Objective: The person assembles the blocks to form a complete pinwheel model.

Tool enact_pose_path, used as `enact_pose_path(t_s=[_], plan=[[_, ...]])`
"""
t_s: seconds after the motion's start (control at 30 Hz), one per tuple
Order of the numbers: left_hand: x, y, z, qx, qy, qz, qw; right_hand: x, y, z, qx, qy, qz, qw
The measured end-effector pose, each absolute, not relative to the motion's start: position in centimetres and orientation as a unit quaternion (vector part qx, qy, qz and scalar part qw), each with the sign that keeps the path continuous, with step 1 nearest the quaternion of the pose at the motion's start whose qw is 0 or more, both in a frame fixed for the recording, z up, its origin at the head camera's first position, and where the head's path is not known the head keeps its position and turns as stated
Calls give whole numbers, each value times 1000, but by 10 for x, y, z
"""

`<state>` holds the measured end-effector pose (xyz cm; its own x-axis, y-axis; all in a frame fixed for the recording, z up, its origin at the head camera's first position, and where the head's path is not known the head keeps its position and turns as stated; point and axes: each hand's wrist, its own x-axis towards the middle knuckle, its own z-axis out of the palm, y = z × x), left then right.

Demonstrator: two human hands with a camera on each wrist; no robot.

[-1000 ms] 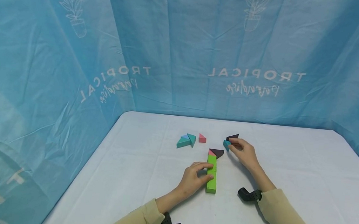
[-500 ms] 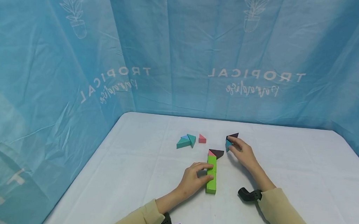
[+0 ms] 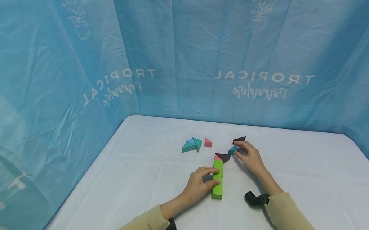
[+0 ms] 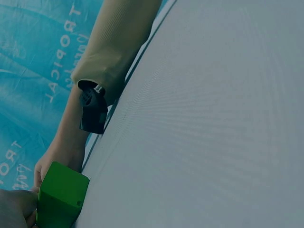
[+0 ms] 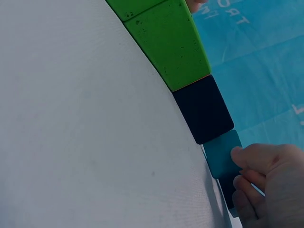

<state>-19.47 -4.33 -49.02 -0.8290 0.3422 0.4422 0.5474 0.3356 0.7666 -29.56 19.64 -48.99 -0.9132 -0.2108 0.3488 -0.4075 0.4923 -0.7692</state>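
Observation:
In the head view two green blocks (image 3: 217,186) lie end to end in a line, with a pink triangular block (image 3: 218,157) and a dark triangular block (image 3: 223,157) at the far end. My left hand (image 3: 198,183) rests on the green blocks, thumb and finger on their tops. My right hand (image 3: 247,157) pinches a teal triangular block (image 3: 232,150) at the dark block's right tip. In the right wrist view the thumb lies on that teal block (image 5: 221,152), which meets the dark block. Another dark triangular block (image 3: 239,139) sits beyond it, partly hidden by my fingers.
A small cluster of teal and blue triangular blocks (image 3: 189,146) lies at the back left. Beside it stands a single pink triangular block (image 3: 208,143). A white cloth covers the table (image 3: 128,168), and blue printed curtains (image 3: 189,57) hang behind and at the sides.
My right hand has turned the teal block so its slanted side faces differently and its tip meets the dark block. The left hand and the green blocks have stayed in place.

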Motion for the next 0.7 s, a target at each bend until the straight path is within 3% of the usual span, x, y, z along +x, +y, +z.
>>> enact_pose_path(t_s=[0.7], plan=[[-193,-44,-485,-259,-816,-511,78,-294,199,-489,155,-859,479,96]])
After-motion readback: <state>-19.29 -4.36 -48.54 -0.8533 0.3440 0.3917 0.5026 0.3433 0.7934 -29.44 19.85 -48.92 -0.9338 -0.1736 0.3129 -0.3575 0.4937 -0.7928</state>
